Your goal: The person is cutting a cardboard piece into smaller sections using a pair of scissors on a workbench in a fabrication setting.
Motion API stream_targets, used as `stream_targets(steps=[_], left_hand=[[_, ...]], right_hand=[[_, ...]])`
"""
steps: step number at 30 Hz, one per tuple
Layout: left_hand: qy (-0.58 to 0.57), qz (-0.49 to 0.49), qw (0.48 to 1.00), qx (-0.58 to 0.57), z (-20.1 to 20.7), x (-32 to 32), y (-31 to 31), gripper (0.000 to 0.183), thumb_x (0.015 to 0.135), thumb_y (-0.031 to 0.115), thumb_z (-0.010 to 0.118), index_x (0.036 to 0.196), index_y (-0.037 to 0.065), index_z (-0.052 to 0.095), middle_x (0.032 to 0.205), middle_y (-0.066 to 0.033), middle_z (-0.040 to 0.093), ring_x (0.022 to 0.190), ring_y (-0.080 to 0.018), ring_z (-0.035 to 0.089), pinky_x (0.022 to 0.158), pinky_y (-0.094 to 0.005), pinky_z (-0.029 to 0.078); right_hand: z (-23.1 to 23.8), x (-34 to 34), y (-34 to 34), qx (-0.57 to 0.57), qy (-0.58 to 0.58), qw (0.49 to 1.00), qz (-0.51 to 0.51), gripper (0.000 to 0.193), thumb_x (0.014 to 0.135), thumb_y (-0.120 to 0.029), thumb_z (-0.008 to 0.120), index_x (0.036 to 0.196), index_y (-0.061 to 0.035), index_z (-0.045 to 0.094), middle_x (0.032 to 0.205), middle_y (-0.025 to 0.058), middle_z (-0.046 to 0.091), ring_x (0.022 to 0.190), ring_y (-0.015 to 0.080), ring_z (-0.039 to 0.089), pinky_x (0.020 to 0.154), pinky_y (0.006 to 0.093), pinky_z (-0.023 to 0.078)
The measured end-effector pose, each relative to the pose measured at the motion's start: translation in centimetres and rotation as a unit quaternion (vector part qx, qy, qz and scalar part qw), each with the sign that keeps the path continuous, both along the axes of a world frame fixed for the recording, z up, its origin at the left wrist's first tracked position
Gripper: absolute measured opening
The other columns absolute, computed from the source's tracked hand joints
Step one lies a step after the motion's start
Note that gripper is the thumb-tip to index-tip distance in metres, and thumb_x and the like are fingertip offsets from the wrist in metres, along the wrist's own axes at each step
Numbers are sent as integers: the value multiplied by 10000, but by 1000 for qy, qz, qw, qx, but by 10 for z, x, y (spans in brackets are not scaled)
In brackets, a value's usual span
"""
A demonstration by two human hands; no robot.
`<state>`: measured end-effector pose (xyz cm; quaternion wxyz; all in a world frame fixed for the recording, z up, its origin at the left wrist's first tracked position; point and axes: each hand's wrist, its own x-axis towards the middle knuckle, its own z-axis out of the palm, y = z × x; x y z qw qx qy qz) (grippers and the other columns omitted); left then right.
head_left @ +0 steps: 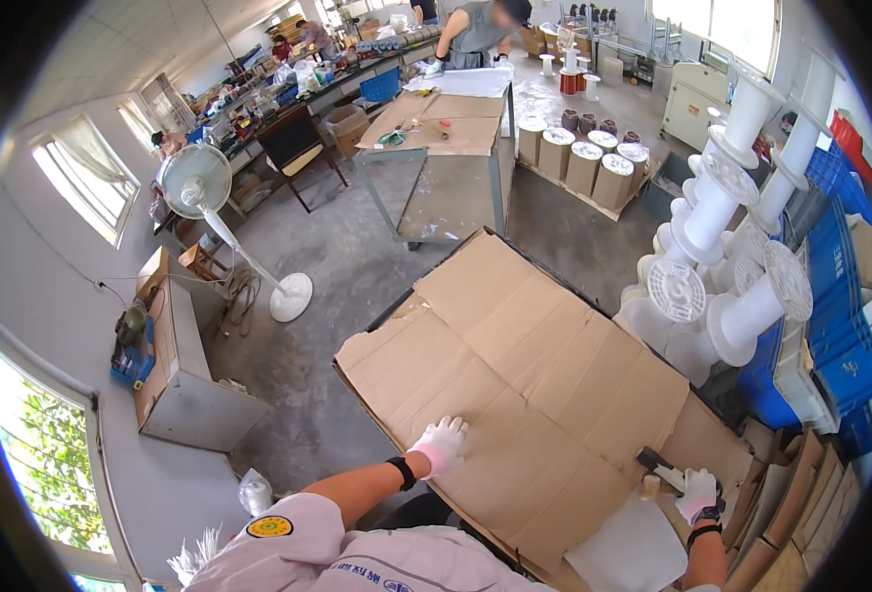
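Note:
My left hand [441, 446], in a white and pink glove, lies with its fingers spread on the brown cardboard [515, 395] that covers the tabletop in front of me. At the near right, my gloved right hand [697, 495] is closed around the end of a tool [659, 468] with a dark head and a paler handle. Its exact kind is unclear. Beside the tool stands a small roll of brownish tape [650, 486]. A white sheet [633, 549] lies at the table's near edge, left of my right forearm.
White plastic spools [727, 212] are stacked to the right, next to blue crates [840, 335]. Upright cardboard pieces [781, 498] crowd the near right. A fan [291, 296] stands to the left. Beyond is a metal-framed cart [455, 107], where another person [475, 35] bends over white material.

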<state>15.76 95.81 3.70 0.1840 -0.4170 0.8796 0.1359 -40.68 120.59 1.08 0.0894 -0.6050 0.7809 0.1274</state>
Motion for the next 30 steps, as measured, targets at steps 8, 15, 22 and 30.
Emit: stream_targets(steps=[8, 15, 22, 30], left_hand=[[-5, 13, 999, 38, 10, -4, -3, 737, 854, 339, 731, 1430, -33, 461, 1453, -196, 463, 1368, -381, 436, 1087, -500, 444], [14, -7, 1000, 6, 0, 1, -5, 719, 839, 352, 734, 1397, -30, 489, 1381, -183, 502, 1318, -373, 475, 1033, -502, 483], [-1, -5, 1000, 22, 10, 7, -12, 671, 852, 338, 734, 1386, 2, 507, 1401, -149, 511, 1323, -334, 471, 993, -495, 503], [268, 42, 954, 125, 36, 74, -33, 623, 918, 320, 642, 1416, -21, 489, 1426, -213, 526, 1327, -365, 514, 1107, -430, 437]], right_hand=[[1, 58, 33, -95, -47, 986, -130, 432, 635, -218, 869, 924, -26, 612, 876, 194, 652, 911, 402, 630, 799, 499, 502], [37, 87, 40, -94, -34, 972, -212, 496, 631, -151, 864, 1008, -21, 570, 986, 227, 616, 935, 407, 627, 836, 480, 530], [106, 124, 12, -202, 62, 962, -173, 512, 635, -162, 860, 997, -41, 518, 965, 197, 561, 947, 400, 586, 819, 494, 483], [165, 229, -69, -262, 98, 958, -63, 544, 653, -188, 847, 1055, -23, 519, 956, 197, 532, 942, 420, 551, 813, 521, 436]])
